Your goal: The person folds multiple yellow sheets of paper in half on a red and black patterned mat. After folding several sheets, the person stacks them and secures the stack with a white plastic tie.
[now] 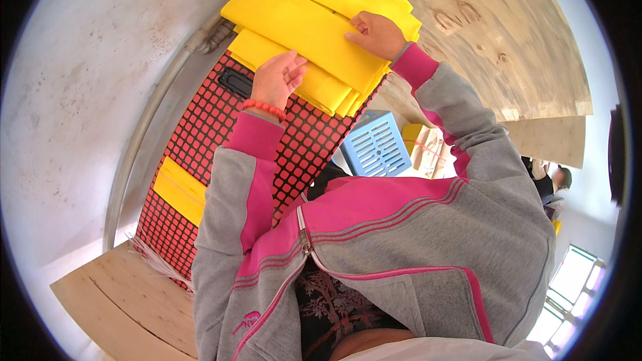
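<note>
Along the left runs a pale, stained wall (pixel 73 93), with a grey metal pipe (pixel 144 134) curving down beside it. At the lower left lies a light wooden board (pixel 107 294), and the frayed end of a red-and-black checked cloth (pixel 200 127) hangs over its upper edge. This cloth covers the worktop and runs up toward the top of the view. Near the cloth's lower left edge rests a single folded yellow sheet (pixel 179 190), well apart from the hands. Higher up, a small black object (pixel 235 81) lies on the cloth, just left of the left hand (pixel 277 80). That hand, with a red bead bracelet (pixel 265 107) at the wrist, rests on the lower edge of the stack of yellow sheets (pixel 307 27); its fingers are curled loosely together and press on the sheets, and whether they pinch one cannot be told. The stack lies at the far end of the cloth, its sheets fanned and overlapping, and it reaches over the cloth's right edge. The right hand (pixel 378 33) lies flat on top of the stack near its right edge, fingers together and pointing left, pressing down rather than gripping. Both arms wear grey sleeves with pink cuffs. Below the right forearm stands a blue slotted plastic crate (pixel 376 144), and farther right a large plywood panel (pixel 508 47) arcs across the upper right corner.
</note>
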`<control>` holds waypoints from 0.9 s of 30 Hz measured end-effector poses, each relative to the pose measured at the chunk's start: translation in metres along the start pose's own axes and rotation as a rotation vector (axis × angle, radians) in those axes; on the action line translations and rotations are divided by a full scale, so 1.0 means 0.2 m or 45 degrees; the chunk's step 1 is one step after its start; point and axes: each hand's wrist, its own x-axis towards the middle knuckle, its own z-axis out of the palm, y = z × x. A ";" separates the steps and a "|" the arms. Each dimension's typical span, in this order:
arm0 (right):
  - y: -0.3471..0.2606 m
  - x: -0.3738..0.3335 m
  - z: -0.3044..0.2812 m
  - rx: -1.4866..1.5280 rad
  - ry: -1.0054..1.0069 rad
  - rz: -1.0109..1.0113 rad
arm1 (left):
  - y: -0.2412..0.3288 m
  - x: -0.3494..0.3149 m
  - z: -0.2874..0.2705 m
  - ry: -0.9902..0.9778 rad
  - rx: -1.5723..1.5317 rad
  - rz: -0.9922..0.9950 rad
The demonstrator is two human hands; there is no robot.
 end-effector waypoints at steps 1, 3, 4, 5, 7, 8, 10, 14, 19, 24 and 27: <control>0.00 0.01 0.00 0.098 -0.044 -0.016 | 0.01 0.02 0.00 -0.008 0.041 -0.046; -0.01 0.02 0.01 0.402 -0.182 0.030 | 0.03 0.05 -0.01 -0.002 0.130 -0.145; -0.03 0.01 0.02 0.606 -0.276 0.095 | 0.02 0.05 -0.01 0.017 0.151 -0.127; -0.06 -0.01 0.03 0.798 -0.385 0.210 | 0.01 0.05 -0.01 0.036 0.173 -0.109; -0.11 -0.04 0.01 0.844 -0.549 0.310 | -0.01 0.03 -0.01 -0.007 0.057 -0.077; -0.15 -0.06 0.00 0.871 -0.642 0.355 | -0.02 0.01 -0.01 -0.067 -0.081 -0.060; -0.25 -0.13 0.01 1.010 -0.724 0.390 | -0.02 -0.05 -0.04 -0.187 -0.236 -0.072; -0.43 -0.24 -0.01 1.107 -0.855 0.458 | -0.02 -0.24 -0.10 -0.329 -0.284 -0.050; -0.65 -0.26 0.09 1.479 -0.777 0.530 | -0.04 -0.60 -0.27 -0.375 -0.266 0.115; -0.99 -0.15 0.46 1.934 -0.973 0.498 | -0.13 -0.92 -0.48 -0.160 -0.253 0.292; -1.20 -0.08 0.69 1.886 -1.118 0.401 | -0.21 -1.10 -0.60 -0.058 -0.266 0.382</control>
